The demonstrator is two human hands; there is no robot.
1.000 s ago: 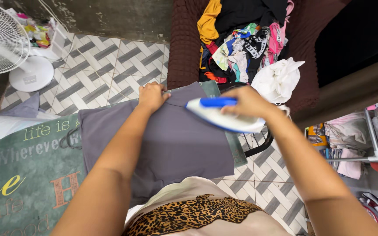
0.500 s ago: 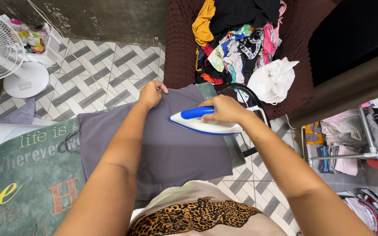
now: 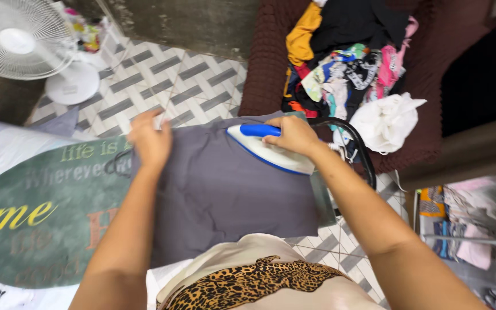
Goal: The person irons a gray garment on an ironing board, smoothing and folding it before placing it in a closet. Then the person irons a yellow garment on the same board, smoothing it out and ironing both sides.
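I see my right hand (image 3: 295,135) clenched around the blue handle of the iron (image 3: 268,150), its fingers (image 3: 276,123) wrapped over the grip. The iron's white body sits flat on the grey cloth (image 3: 231,189), at the cloth's far edge, its nose aimed toward my left hand.

My left hand (image 3: 150,143) lies on the same cloth, well apart from the iron. It is released, fingers loosely spread and pressed down on the fabric near its far left corner; it grips nothing.

The cloth is spread over the worktop (image 3: 324,201), of which only a green strip shows just past the cloth's right edge, below my right wrist. A black cord (image 3: 356,143) arcs from behind the right hand toward the floor.

To the left of my left fingers lies a green mat (image 3: 35,218) with lettering, touching the cloth's left edge. Beyond the left fingers, a white fan (image 3: 24,40) stands on the patterned tile floor (image 3: 162,86). Beyond the right fingers, a pile of mixed clothes (image 3: 345,69) rests on a dark red sofa (image 3: 265,63), with a white garment (image 3: 388,120) at the pile's near side. Right of my right forearm, a rack (image 3: 472,229) holds folded items, blurred.
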